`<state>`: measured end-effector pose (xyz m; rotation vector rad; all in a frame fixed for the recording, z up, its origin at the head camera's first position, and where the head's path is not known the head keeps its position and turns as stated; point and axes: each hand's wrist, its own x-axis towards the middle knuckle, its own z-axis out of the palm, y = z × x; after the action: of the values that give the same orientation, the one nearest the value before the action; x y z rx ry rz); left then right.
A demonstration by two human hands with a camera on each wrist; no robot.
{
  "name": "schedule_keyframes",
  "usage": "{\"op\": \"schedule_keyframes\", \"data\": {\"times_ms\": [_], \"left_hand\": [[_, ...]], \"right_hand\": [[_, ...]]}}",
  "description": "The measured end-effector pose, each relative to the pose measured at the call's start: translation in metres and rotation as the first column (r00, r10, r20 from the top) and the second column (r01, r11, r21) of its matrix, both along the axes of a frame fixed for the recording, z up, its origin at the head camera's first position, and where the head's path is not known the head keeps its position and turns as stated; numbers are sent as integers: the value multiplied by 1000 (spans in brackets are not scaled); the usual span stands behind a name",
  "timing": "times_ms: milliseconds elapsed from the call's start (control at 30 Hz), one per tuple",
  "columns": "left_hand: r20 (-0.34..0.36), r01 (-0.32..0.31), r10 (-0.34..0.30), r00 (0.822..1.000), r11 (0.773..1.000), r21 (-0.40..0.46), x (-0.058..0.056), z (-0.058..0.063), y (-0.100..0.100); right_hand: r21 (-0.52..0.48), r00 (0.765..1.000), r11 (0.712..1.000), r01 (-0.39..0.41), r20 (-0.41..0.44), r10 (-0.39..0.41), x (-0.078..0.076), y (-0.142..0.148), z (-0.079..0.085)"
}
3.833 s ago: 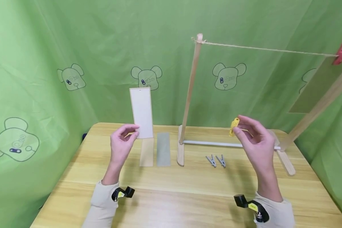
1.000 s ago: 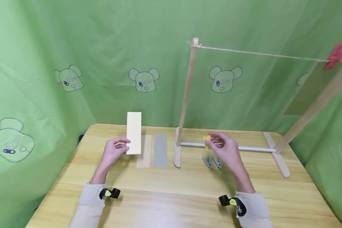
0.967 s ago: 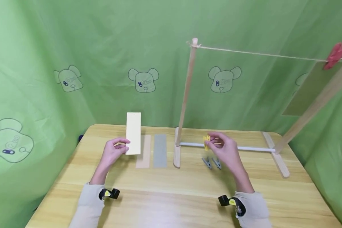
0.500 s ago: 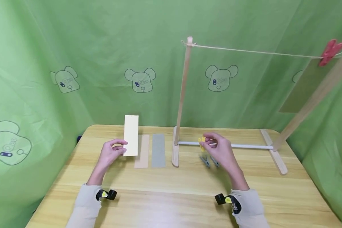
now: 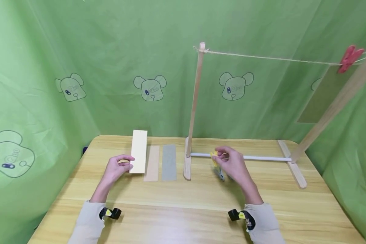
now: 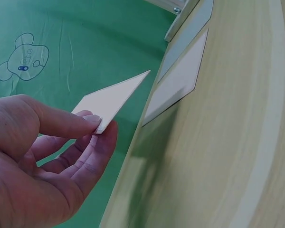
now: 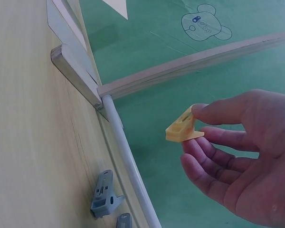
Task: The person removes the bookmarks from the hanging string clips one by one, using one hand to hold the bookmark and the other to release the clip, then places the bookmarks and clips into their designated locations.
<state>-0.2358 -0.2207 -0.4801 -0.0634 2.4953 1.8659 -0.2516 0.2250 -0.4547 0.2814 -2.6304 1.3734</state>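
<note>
My left hand [image 5: 117, 168] pinches a cream rectangular card [image 5: 139, 151] by its lower left edge, thumb on one face and fingers behind. The card has a tiny hole near its top and is held above the table, as its shadow in the left wrist view shows. With thumb and fingertips my right hand [image 5: 233, 164] grips a yellow clothespin [image 7: 181, 126] over the table. Below that hand lie two grey clothespins [image 7: 104, 194], one mostly hidden by it in the head view. A pinkish-beige card [image 5: 152, 163] and a grey card [image 5: 169, 162] lie flat side by side.
A wooden frame with a left post [image 5: 196, 101], a white crossbar [image 5: 262, 158] and a string [image 5: 262, 58] stands at the back right. On the string a red clothespin [image 5: 350, 59] holds an olive card [image 5: 324, 96]. A green curtain [image 5: 109, 40] closes off the back.
The left hand has lowered the cream card and moved it left, its face now tipped up more. The right hand has carried the yellow clothespin left and down, over the grey clothespins.
</note>
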Motion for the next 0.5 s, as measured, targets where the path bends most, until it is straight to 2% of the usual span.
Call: {"op": "schedule_keyframes", "data": {"times_ms": [267, 500], "left_hand": [[25, 18, -17, 1000, 1000, -20, 0, -3, -3], [38, 16, -14, 999, 999, -39, 3, -5, -5]], "right_hand": [[40, 1000, 999, -15, 24, 14, 0, -2, -4], [77, 995, 996, -36, 92, 29, 1, -4, -8]]}}
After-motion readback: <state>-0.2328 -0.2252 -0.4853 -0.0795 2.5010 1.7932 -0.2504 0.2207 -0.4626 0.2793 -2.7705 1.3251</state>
